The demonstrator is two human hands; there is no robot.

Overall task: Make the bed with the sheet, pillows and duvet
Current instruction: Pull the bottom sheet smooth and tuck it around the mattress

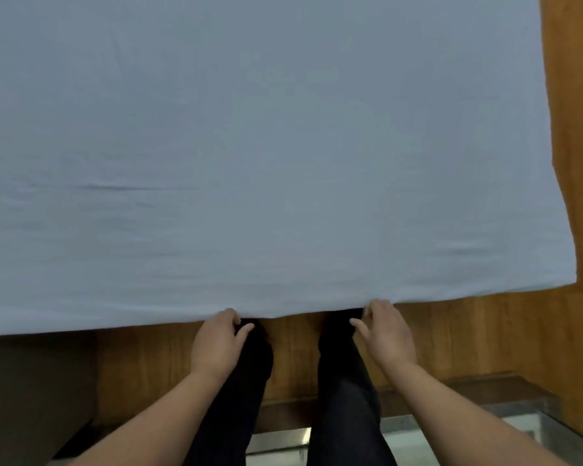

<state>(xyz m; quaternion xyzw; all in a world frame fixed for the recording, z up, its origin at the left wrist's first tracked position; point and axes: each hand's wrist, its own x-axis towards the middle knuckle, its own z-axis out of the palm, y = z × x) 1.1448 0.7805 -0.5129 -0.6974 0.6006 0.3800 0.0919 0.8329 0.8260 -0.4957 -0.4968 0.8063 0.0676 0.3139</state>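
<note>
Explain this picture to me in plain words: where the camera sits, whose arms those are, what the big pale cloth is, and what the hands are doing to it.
There is one picture, taken by a camera worn on a person's head, looking forward and down. No machine is involved: the two bare arms coming in from the bottom belong to that person, and the dark shapes between them are the person's legs in black trousers. The large pale cloth filling most of the view is the sheet, spread nearly smooth over the bed. The left hand and the right hand both meet the sheet's near edge, fingers curled at or under it, thumbs out; they seem to be holding or tucking it. Brown wood shows beside and below the sheet. No pillows or duvet are visible.
</note>
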